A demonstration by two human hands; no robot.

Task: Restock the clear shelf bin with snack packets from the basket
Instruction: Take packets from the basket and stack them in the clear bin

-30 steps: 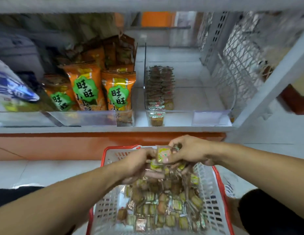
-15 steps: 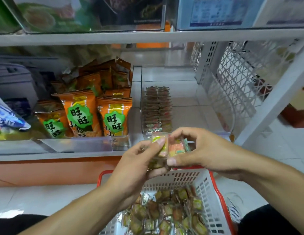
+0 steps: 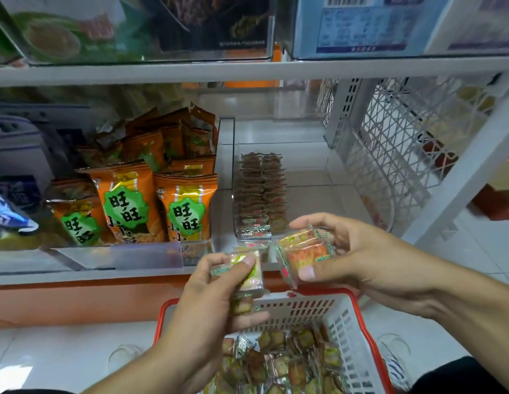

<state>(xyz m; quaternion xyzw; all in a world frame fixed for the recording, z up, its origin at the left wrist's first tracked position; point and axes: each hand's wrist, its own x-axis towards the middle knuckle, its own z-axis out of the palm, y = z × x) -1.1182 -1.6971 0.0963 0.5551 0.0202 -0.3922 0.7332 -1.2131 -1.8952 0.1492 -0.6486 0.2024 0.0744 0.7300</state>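
Left hand (image 3: 219, 282) grip pinches small clear-wrapped snack packets (image 3: 247, 270); right hand (image 3: 358, 257) grip holds another stack (image 3: 304, 253), split for loading clear plastic shelf bin (image 3: 304, 172) mid-frame, above red-rimmed white basket (image 3: 347, 317).

1. Orange snack bags (image 3: 134, 206) with green badges stand in rows at 9 o'clock, 3 across the front, more leaning behind.
2. A blue and white bag (image 3: 8, 220) lies at the far 9 o'clock edge.
3. A white lattice side panel (image 3: 404, 143) closes the shelf at 2 o'clock.
4. On the upper shelf (image 3: 247, 71), a green package (image 3: 57, 32) sits at 11 o'clock and what looks like a blue box (image 3: 361, 27) at 1 o'clock, both blurred.
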